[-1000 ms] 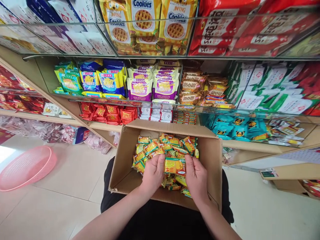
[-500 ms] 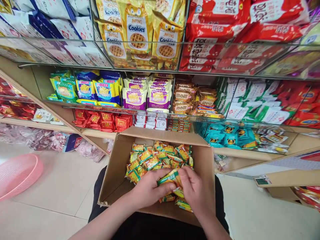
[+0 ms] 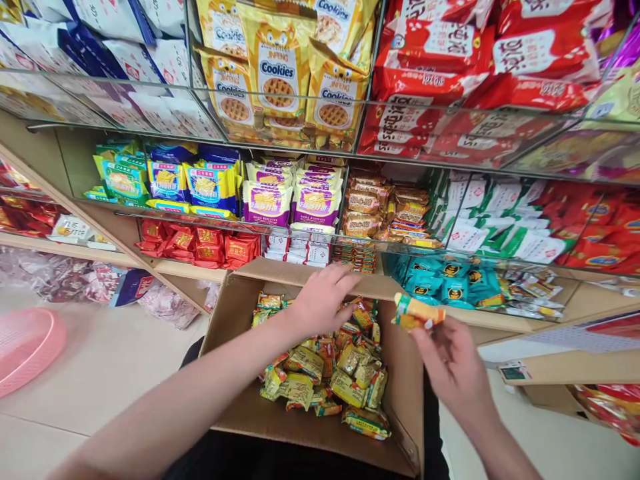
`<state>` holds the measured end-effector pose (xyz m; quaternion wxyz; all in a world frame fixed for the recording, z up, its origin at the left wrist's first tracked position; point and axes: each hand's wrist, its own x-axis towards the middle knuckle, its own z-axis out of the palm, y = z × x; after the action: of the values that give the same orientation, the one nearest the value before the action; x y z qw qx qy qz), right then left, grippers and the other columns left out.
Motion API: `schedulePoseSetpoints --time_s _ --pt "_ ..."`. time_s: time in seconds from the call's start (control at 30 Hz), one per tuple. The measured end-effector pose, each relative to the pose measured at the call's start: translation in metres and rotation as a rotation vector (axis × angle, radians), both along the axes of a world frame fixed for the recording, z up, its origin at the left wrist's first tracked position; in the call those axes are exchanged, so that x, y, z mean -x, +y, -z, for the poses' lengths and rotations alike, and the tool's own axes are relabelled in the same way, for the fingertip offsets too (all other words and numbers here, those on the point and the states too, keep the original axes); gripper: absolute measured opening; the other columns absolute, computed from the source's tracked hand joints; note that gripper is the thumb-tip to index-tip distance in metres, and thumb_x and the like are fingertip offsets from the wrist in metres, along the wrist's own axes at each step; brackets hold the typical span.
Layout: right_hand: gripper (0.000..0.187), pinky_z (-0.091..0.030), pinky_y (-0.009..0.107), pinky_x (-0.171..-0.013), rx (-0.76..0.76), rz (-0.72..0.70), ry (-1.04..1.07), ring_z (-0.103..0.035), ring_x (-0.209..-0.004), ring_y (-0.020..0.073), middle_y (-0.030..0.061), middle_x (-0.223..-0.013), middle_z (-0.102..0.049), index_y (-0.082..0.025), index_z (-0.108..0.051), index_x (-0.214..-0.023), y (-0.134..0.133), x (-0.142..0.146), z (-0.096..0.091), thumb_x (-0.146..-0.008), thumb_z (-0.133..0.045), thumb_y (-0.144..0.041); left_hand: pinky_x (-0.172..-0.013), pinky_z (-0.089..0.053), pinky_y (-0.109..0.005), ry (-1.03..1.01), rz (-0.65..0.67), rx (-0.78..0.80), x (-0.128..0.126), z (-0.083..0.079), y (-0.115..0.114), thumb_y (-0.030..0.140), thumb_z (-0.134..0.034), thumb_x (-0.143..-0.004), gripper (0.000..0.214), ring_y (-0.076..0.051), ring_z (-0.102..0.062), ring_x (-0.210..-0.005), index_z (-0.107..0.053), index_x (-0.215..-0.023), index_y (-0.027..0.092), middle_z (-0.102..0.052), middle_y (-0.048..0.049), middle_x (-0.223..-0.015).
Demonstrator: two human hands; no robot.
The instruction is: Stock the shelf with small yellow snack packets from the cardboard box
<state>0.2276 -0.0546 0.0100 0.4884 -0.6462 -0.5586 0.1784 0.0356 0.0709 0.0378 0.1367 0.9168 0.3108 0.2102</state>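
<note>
On my lap stands an open cardboard box [image 3: 227, 333] holding a heap of small wrapped snack packets [image 3: 306, 363] in yellow, green and orange. My right hand [image 3: 453, 357] is past the box's right wall, pinching one yellow snack packet [image 3: 419, 313] between thumb and fingers. Over the far side of the box reaches my left hand [image 3: 324, 300], palm down and fingers apart, near the raised far flap [image 3: 305, 272]. I see nothing in its fingers, though its underside is hidden. The left forearm covers part of the heap.
Ahead rise glass-fronted shelves with cookie bags [image 3: 277, 73], red bags [image 3: 440, 47] and soda biscuits [image 3: 315, 197]. Lower down are red packets [image 3: 207, 247], small white packets [image 3: 317, 253] and teal packets [image 3: 453, 280]. A pink basket [image 3: 30, 347] stands on the floor at left.
My hands have parted. The left has moved up and forward toward the far flap; the right has moved up and right with a packet. More packets at the box's near side now show.
</note>
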Motion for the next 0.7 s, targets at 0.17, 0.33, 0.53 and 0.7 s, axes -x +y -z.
schedulePoseSetpoints --time_s 0.17,0.33,0.53,0.7 --pt "0.032 -0.042 0.034 -0.080 0.099 -0.064 -0.517 -0.055 -0.093 0.0230 0.0104 -0.104 -0.058 -0.018 -0.050 -0.105 0.054 -0.049 -0.011 -0.082 -0.043 -0.039 -0.072 -0.045 -0.036 0.563 0.042 0.172 -0.023 0.003 0.040 0.030 -0.055 -0.069 0.032 -0.027 -0.060 -0.084 -0.062 -0.099 0.019 -0.065 -0.0107 -0.088" --pt "0.027 -0.042 0.028 -0.073 0.351 -0.255 -0.558 -0.057 -0.088 0.0194 0.0065 -0.102 -0.060 -0.019 -0.051 -0.106 0.123 -0.060 0.013 -0.083 -0.042 -0.030 -0.069 -0.046 -0.029 0.627 0.050 0.184 -0.022 0.003 0.036 0.018 -0.056 -0.063 0.036 -0.022 -0.062 -0.080 -0.064 -0.097 0.025 -0.068 -0.0065 -0.083" --pt "0.028 -0.037 0.025 -0.080 0.590 -0.358 -0.798 -0.055 -0.096 0.0196 0.0094 -0.104 -0.060 -0.018 -0.056 -0.106 0.191 -0.057 0.056 -0.079 -0.049 -0.018 -0.069 -0.046 -0.031 0.591 0.037 0.143 -0.021 0.006 0.037 0.034 -0.053 -0.068 0.033 -0.023 -0.062 -0.080 -0.063 -0.098 0.026 -0.068 -0.0058 -0.085" --pt "0.025 -0.039 0.025 -0.079 0.636 -0.342 -0.768 -0.056 -0.093 0.0207 0.0131 -0.100 -0.060 -0.013 -0.058 -0.100 0.212 -0.054 0.091 -0.076 -0.051 -0.014 -0.069 -0.047 -0.033 0.577 0.023 0.168 -0.024 0.003 0.040 0.038 -0.051 -0.068 0.034 -0.025 -0.062 -0.080 -0.065 -0.094 0.022 -0.068 -0.0071 -0.086"
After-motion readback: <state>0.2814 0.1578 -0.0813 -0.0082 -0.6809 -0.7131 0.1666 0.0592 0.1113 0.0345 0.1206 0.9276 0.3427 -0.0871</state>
